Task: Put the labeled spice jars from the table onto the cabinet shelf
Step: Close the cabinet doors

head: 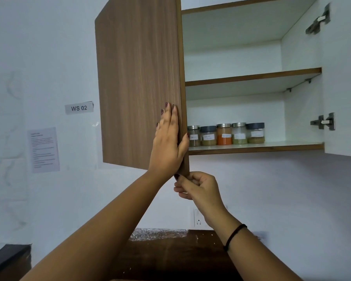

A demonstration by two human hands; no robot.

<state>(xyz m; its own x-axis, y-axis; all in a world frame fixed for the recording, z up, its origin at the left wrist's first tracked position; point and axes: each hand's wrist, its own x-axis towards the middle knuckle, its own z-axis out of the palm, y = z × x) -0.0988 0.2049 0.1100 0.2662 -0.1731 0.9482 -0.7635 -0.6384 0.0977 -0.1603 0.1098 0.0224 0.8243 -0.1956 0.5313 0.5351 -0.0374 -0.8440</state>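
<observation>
Forearms: both reach up from the bottom of the view to the door (138, 78); a black cord band (234, 236) circles the right wrist.
Left hand (166, 142): lies flat on the door's outer face, fingers straight and pointing up, thumb hooked round the free edge so that the edge is clasped.
Right hand (199, 187): just under the left one, fingers curled, pinching the door's lower corner.
Door: brown wood grain, swung partway open.
Jars (224, 134): five labelled spice jars stand upright, side by side in a row, on the lowest shelf (272, 147) toward its left end; lids run silver, dark, silver, silver, dark, and the middle jar holds orange powder.
Hinges (323, 121): two metal ones on the cabinet's right side.
Wall: a sign (79, 108) reading "WS 02", a printed sheet (43, 150) below it, a socket (198, 218) lower down.
Desk (170, 258): dark brown wood, beneath the arms.
</observation>
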